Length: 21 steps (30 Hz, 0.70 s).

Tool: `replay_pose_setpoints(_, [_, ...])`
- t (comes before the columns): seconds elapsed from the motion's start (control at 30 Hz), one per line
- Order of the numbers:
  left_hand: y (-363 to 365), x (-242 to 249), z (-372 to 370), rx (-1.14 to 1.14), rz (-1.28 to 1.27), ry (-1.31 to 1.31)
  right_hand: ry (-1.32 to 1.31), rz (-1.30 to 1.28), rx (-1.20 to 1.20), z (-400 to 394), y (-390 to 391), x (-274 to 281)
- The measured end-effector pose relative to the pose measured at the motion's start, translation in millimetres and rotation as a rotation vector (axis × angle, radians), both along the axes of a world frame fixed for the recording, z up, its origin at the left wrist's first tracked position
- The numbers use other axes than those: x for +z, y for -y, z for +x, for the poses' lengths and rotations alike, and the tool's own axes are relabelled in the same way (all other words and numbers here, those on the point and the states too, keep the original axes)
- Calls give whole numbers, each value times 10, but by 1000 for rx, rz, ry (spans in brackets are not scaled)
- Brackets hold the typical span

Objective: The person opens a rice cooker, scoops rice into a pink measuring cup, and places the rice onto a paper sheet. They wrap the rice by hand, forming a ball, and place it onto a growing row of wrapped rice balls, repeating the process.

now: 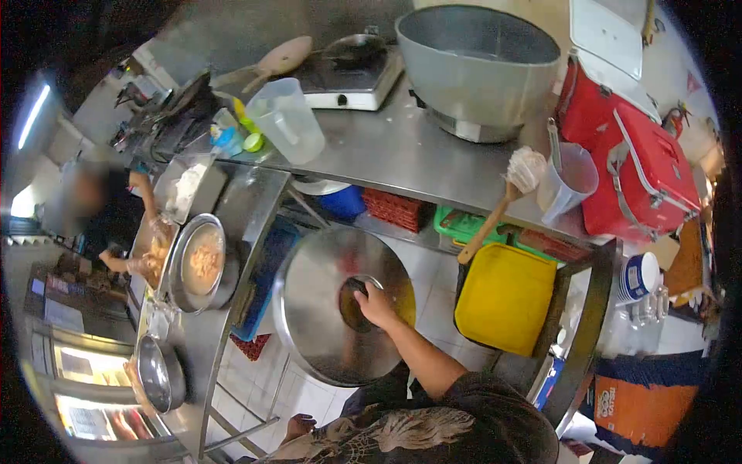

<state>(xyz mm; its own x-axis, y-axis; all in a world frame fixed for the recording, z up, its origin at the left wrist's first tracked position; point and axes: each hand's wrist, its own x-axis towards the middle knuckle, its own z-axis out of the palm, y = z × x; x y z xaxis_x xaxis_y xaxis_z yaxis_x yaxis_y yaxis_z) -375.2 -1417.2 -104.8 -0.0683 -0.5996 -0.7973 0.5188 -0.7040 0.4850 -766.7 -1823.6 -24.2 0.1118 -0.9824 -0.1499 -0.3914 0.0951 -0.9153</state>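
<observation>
A large round stainless steel pot lid [317, 271] with a dark knob spans the middle of the view. My right hand [375, 305] is closed around that knob from the right side. Whether the lid rests on something beneath cannot be made out. Low at my side hangs my left hand [300, 425], fingers loosely bent and apart, with nothing visible in it. A yellow plastic lid or tray [506, 298] lies to the right of the steel lid. Above it, a wooden paddle [491, 223] with a cloth-like white mass at its end leans near the counter edge.
A big grey rice cooker pot [478, 73] and a plastic pitcher [286, 122] stand on the steel counter [371, 147]. Red cooler boxes [641, 170] sit to the right. On the left table are a bowl of food [202, 259] and a metal bowl [161, 375]; another person works there.
</observation>
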Motion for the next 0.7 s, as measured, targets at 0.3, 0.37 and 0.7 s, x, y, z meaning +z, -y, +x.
replay_pose_setpoints(0.3, [-190,38,-232,-195,174,583,-167,-272,11,-38,1124,1869])
replay_pose_setpoints(0.37, [-27,22,-215,-168,172,560,-226,-332,8,-149,1494,1913])
replay_pose_setpoints(0.7, [867,-45,19,-108,143,476,-670,-314,91,-652,3064,1126])
